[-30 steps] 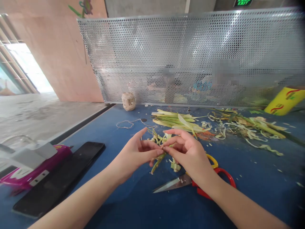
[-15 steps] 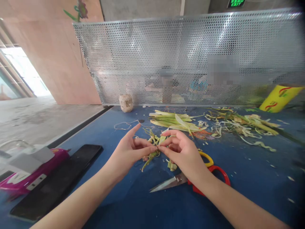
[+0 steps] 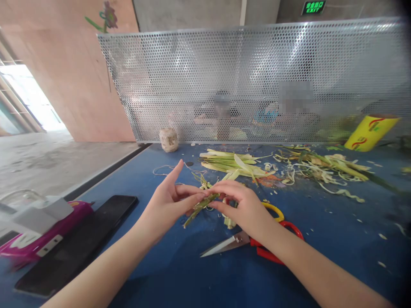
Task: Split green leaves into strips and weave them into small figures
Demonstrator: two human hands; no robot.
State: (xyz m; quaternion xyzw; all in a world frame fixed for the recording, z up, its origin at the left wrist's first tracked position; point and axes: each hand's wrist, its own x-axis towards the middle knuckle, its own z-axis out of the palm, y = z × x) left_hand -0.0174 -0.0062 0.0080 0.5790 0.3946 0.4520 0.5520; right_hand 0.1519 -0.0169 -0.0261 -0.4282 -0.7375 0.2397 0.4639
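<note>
Between my hands is a small bundle of green plant strips [image 3: 199, 209], partly braided-looking, its stalk end slanting down to the left. My left hand [image 3: 168, 203] pinches it between thumb and fingers, with the index finger pointing up. On the other side, my right hand [image 3: 242, 205] has its thumb and fingertips closed on the bundle's upper end; its fingers hide part of it. A pale cut piece [image 3: 229, 221] shows just below the right fingers. Scissors with red and yellow handles [image 3: 226, 244] lie under my right wrist, blades toward the left.
Pale green husk strips [image 3: 229, 161] and tangled scraps [image 3: 324, 169] lie farther back. At left are a black phone [image 3: 80, 239] and a magenta power strip [image 3: 48, 239]. A string ball [image 3: 168, 140] and a yellow roll [image 3: 370, 133] stand by the perforated metal screen [image 3: 199, 81]; people sit behind it.
The bundle has turned so its stalk lies more level and shows more between my hands. My right fingers have flattened over its upper end. The view has shifted slightly.
</note>
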